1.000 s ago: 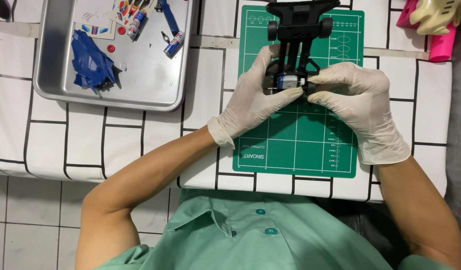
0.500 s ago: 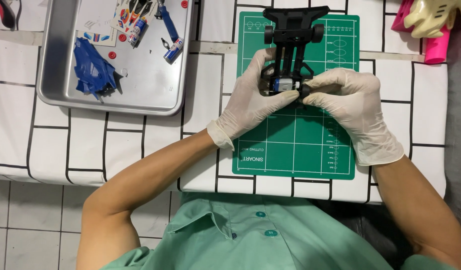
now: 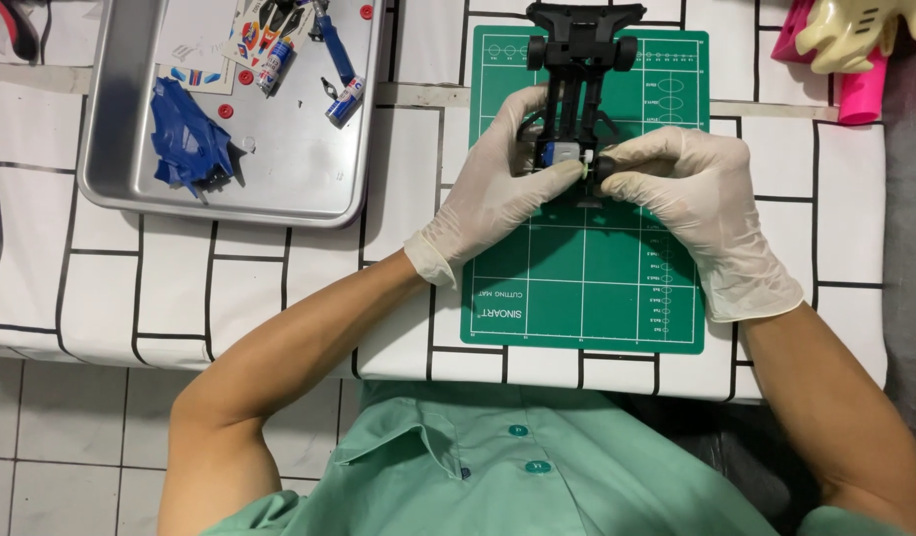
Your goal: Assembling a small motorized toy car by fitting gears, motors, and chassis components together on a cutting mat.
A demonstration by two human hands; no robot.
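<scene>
A black toy car chassis (image 3: 580,60) with two black wheels at its far end lies on a green cutting mat (image 3: 587,288). My left hand (image 3: 493,189), in a white glove, grips the chassis's near end around a small silver and blue motor (image 3: 560,154). My right hand (image 3: 691,199), also gloved, pinches a small black part against the near right side of the chassis, next to a tiny white piece. The fingers hide the near wheels.
A metal tray (image 3: 299,189) at the left holds a blue car body (image 3: 188,139), sticker sheets, a blue tool and small red parts. Pink and cream plastic items (image 3: 855,40) sit at the top right. The table has a white cloth with black lines.
Both hands and the chassis sit slightly higher in the view than a second ago. The grip on the chassis looks the same.
</scene>
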